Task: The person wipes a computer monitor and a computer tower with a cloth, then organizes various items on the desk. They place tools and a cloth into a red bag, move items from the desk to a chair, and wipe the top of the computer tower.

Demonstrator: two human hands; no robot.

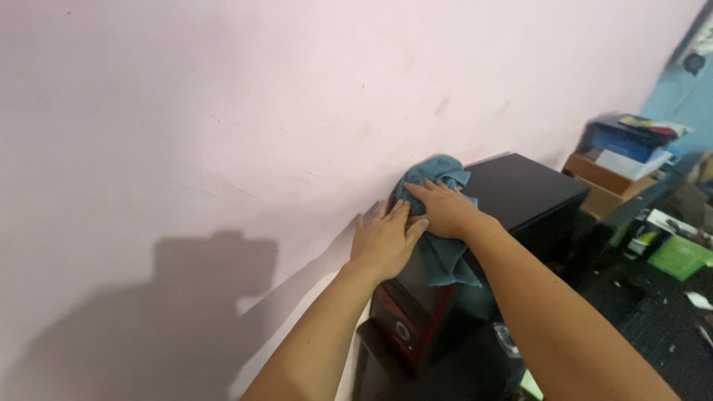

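A blue-green cloth (440, 174) lies bunched on top of a dark box-shaped speaker cabinet (520, 189) that stands against a pale pink wall (223, 111). My right hand (444, 209) presses flat on the cloth, fingers pointing left toward the wall. My left hand (383, 240) rests flat on the near corner of the cabinet, its fingers touching the right hand and the cloth's edge. Part of the cloth hangs down the cabinet's side (445, 263).
The cabinet's front has reddish-brown trim and a round knob (402, 331). At the right, stacked boxes and papers (620, 152) sit on a low surface, with a green container (679, 257) and dark floor clutter (653, 312) beyond. My shadow falls on the wall at lower left.
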